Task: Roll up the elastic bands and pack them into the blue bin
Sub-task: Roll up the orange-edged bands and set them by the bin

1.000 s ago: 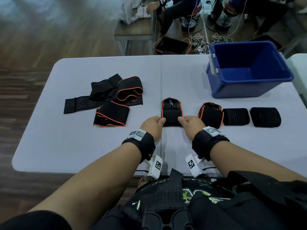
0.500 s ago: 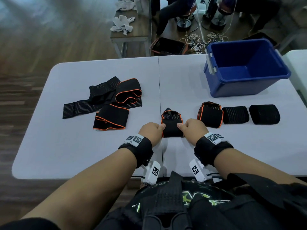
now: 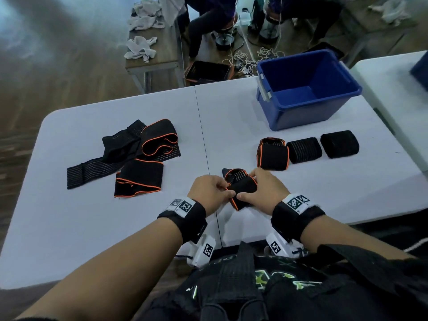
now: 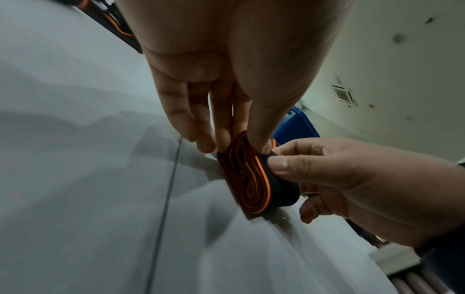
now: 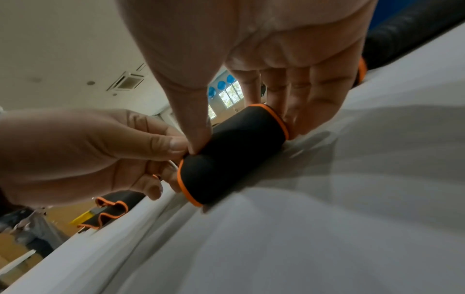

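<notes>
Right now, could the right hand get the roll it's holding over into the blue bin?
Probably yes. The right hand grips the roll together with the left hand. The blue bin stands open on the right side, further back; only three finished rolls lie between, low on the table.

Bare forearms, black fabric wrist straps (image 3: 294,218) on both, each topped with a white square-coded marker tag (image 3: 183,205); white camera units (image 3: 203,250) slung beneath; black top with green print (image 3: 261,278).
</notes>
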`<state>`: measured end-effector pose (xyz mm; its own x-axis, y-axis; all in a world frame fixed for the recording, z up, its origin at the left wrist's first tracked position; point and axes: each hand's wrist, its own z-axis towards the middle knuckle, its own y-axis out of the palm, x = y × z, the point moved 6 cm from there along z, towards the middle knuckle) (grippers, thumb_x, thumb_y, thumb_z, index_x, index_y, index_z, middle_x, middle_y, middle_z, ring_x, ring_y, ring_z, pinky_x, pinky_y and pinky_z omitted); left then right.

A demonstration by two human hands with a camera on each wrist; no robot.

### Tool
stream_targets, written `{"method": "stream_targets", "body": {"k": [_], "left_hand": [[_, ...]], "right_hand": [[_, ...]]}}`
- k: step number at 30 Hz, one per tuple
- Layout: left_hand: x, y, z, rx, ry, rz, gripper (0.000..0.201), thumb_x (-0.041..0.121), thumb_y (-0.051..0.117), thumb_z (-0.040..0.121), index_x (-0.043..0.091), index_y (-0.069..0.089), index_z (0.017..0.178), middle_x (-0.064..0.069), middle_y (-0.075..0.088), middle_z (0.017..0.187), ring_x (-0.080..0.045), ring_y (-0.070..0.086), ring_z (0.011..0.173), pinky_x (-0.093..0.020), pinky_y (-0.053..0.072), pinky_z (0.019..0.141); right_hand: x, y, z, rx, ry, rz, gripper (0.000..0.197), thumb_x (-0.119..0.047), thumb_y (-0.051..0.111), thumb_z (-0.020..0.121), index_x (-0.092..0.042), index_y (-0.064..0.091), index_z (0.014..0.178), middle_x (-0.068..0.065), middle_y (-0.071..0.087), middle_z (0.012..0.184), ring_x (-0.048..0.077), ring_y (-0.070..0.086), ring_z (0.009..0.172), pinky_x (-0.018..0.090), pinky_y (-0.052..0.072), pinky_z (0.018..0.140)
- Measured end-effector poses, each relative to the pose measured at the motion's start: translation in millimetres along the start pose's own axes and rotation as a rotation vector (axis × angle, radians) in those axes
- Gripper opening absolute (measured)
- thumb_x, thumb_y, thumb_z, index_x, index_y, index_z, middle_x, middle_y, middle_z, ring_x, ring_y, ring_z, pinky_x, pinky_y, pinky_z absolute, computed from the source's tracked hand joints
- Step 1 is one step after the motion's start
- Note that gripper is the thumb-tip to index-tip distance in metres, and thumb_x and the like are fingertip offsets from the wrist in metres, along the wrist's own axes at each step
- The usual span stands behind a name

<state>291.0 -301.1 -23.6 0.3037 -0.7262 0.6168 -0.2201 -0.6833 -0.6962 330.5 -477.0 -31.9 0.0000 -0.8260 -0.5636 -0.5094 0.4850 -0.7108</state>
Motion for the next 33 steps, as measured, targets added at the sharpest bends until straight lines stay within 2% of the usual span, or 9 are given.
{"method": "stream_targets", "body": {"k": [2,5,7,9,11,14,17,21,33], "left_hand": [[12.4,7.1,-0.4,-0.051,0.048,0.078,0.030,0.046,0.066,0.090,0.021,0.075,0.077,0.007,0.069,0.071,-0.010,0.062,0.070,-0.025,0.048,0.064],[35.9,11.7,9.1,-0.071,0.125,0.252,0.055,0.052,0.054,0.097,0.015,0.054,0.056,0.003,0.051,0.052,-0.016,0.049,0.054,-0.029,0.035,0.052],[54.4,9.5,20.9,-0.010,0.203,0.281,0.041,0.050,0.055,0.096,0.018,0.064,0.072,0.003,0.064,0.070,-0.017,0.059,0.070,-0.030,0.045,0.064],[76.4,10.4,33.8,0.055,0.299,0.231,0.025,0.045,0.061,0.093,0.024,0.069,0.105,0.004,0.068,0.105,-0.017,0.062,0.095,-0.032,0.050,0.085],[101.5,17.9,47.7,0.068,0.415,0.213,0.040,0.038,0.066,0.091,0.026,0.061,0.129,0.000,0.060,0.128,-0.022,0.056,0.112,-0.037,0.046,0.100],[132.3,33.9,70.4,0.007,0.488,0.328,0.053,0.034,0.065,0.091,0.025,0.053,0.142,-0.002,0.050,0.144,-0.028,0.046,0.126,-0.042,0.041,0.109],[139.1,46.2,87.3,-0.049,0.409,0.509,0.046,0.033,0.060,0.092,0.021,0.056,0.136,-0.004,0.052,0.140,-0.030,0.048,0.124,-0.045,0.046,0.102],[136.6,41.9,90.5,0.030,0.344,0.542,0.037,0.027,0.058,0.090,0.019,0.062,0.126,-0.004,0.056,0.126,-0.030,0.053,0.112,-0.042,0.049,0.091],[125.9,39.5,91.5,0.072,0.226,0.478,0.040,0.019,0.064,0.088,0.019,0.062,0.127,-0.003,0.056,0.125,-0.029,0.053,0.114,-0.040,0.048,0.094]], "right_hand": [[11.5,-6.2,-10.0,-0.012,0.036,0.017,0.057,-0.048,0.079,0.068,-0.029,0.048,0.111,-0.005,0.059,0.108,0.015,0.061,0.094,0.035,0.053,0.082],[32.9,-15.0,-25.7,-0.014,0.090,0.021,0.058,-0.045,0.079,0.067,-0.029,0.046,0.112,-0.005,0.058,0.110,0.017,0.060,0.097,0.035,0.052,0.083],[47.4,-20.2,-36.3,-0.010,0.125,0.013,0.058,-0.045,0.078,0.066,-0.029,0.046,0.112,-0.005,0.058,0.109,0.018,0.059,0.097,0.037,0.053,0.085],[63.1,-26.8,-47.4,-0.007,0.163,0.004,0.058,-0.045,0.078,0.065,-0.031,0.046,0.111,-0.005,0.057,0.107,0.018,0.059,0.095,0.038,0.054,0.084],[81.9,-35.7,-59.4,0.006,0.211,0.030,0.058,-0.046,0.078,0.063,-0.032,0.046,0.109,-0.006,0.059,0.106,0.016,0.060,0.093,0.038,0.055,0.081],[113.8,-54.8,-77.9,0.074,0.298,0.097,0.058,-0.043,0.079,0.063,-0.031,0.049,0.111,-0.006,0.061,0.105,0.016,0.064,0.086,0.035,0.056,0.074],[144.3,-80.6,-91.3,0.175,0.369,0.129,0.060,-0.038,0.080,0.067,-0.026,0.051,0.118,-0.002,0.063,0.109,0.019,0.065,0.089,0.036,0.056,0.079],[183.5,-115.1,-94.1,0.271,0.454,0.110,0.067,-0.036,0.079,0.071,-0.020,0.052,0.130,0.006,0.063,0.121,0.027,0.062,0.107,0.037,0.052,0.091],[223.6,-170.5,-60.0,0.343,0.481,0.027,0.068,-0.037,0.073,0.071,-0.019,0.051,0.133,0.009,0.065,0.120,0.031,0.063,0.106,0.042,0.054,0.092]]}}
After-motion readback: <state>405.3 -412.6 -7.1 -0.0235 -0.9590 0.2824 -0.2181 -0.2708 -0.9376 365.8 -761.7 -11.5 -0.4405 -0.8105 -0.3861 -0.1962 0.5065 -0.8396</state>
